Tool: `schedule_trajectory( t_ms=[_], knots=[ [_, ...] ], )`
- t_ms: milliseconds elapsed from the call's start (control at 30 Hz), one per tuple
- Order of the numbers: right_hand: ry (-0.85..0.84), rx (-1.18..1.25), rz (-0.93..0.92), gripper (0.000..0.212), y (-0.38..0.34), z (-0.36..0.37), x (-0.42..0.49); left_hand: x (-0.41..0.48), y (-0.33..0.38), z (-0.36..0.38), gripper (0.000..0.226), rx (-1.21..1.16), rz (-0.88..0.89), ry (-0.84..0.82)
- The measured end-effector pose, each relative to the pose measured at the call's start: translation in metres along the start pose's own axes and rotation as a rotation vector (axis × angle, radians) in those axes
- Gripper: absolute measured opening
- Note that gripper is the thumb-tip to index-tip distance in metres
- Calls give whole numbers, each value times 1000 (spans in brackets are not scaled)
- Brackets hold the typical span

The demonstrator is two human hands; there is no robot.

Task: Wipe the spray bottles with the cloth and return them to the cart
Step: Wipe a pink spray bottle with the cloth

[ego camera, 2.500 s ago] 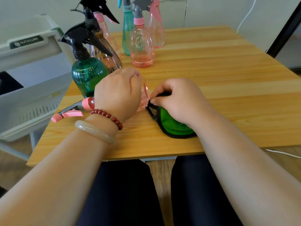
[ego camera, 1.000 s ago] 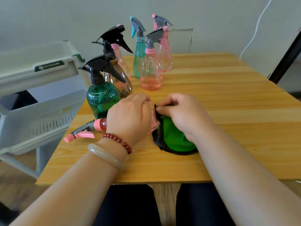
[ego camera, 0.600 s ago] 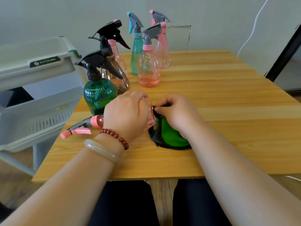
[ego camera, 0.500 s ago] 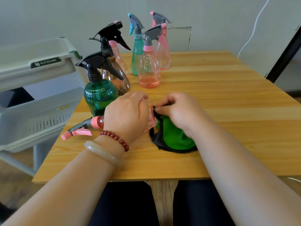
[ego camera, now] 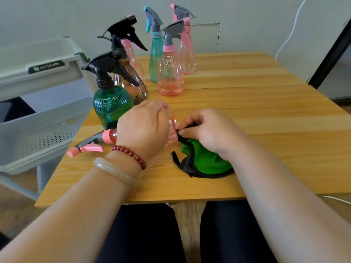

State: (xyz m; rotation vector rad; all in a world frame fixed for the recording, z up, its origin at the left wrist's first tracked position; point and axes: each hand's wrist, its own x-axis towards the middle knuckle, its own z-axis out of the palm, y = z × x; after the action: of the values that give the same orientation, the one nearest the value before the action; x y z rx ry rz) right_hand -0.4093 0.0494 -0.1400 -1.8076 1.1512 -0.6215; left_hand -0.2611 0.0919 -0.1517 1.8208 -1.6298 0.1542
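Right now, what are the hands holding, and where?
Left hand grips the lying pink bottle round its body; right hand pinches the green cloth by its black edge.

Only thing I can actually read is the dark label (ego camera: 46, 66) on the front of the cart's (ego camera: 57, 80) top tray. Looks like "OUTIXUAN" with a small round logo. The green spray bottle (ego camera: 112, 107) right beside the cart has raised lettering too, but it's too faint to read.

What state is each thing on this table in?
Lying bottle: on its side, sprayer on.
Cloth: bunched on the table.
Left grip: holds the lying bottle.
Right grip: pinches the cloth's edge.
Green bottle: upright, sprayer on.
Teal bottle: upright, sprayer on.
Front pink bottle: upright, sprayer on.
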Motion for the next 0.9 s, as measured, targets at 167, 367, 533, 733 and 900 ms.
schedule_trajectory(
  t_ms=[167, 367, 533, 733, 900],
  knots=[
    [-16, 87, -29, 16, -2, -6, -3, 2, 1, 1, 50, -7, -9, 3],
    [55, 195, -55, 18, -2, -2, -1, 0, 2, 0, 51, -7, -18, -3],
    [67, 49, -60, 19, 0, 4, 1, 1, 2, -1, 51, -13, -11, -6],
    [275, 40, -106, 14, -2, 17, 10, 2, 1, 0, 50, -12, -9, 11],
    [232, 29, -60, 12, -3, 15, 9, 0, 1, 1, 55, -12, -16, 12]
  ],
)
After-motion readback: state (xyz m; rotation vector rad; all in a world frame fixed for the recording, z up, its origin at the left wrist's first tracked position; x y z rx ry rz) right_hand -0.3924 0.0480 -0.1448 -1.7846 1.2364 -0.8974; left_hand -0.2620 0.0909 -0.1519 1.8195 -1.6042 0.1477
